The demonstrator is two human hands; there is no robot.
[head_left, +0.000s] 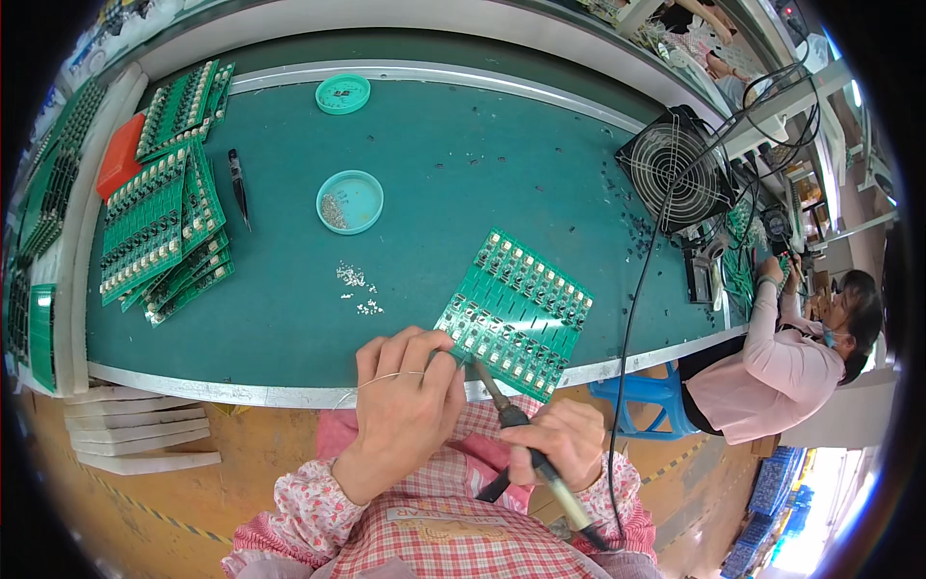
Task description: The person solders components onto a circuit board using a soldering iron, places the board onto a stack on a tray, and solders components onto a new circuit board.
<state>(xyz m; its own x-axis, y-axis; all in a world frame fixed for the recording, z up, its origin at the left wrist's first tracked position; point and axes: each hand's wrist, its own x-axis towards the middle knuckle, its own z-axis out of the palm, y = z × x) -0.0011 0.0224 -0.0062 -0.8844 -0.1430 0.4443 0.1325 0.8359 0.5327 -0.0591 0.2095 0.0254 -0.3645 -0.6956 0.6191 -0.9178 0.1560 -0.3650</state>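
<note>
A green circuit board (526, 314) with rows of white and black parts lies tilted at the table's front edge. My left hand (405, 400) is at its near left corner with curled fingers, and a thin silvery solder wire (386, 374) runs across them. The left fingertips are partly hidden. In my closed right hand (564, 444) is a soldering iron (516, 415) with a dark grip and pale handle end. Its tip (482, 369) meets or nearly meets the board's near left edge, close to the left fingers.
Stacked circuit boards (159, 222), an orange-red block (121, 159) and black tweezers (238, 188) lie at left. Two green dishes (349, 203) (342, 94) and small loose white parts (357, 280) are mid-table. A fan (675, 169) and hanging cable (632, 333) are right, beyond them a seated co-worker (781, 362).
</note>
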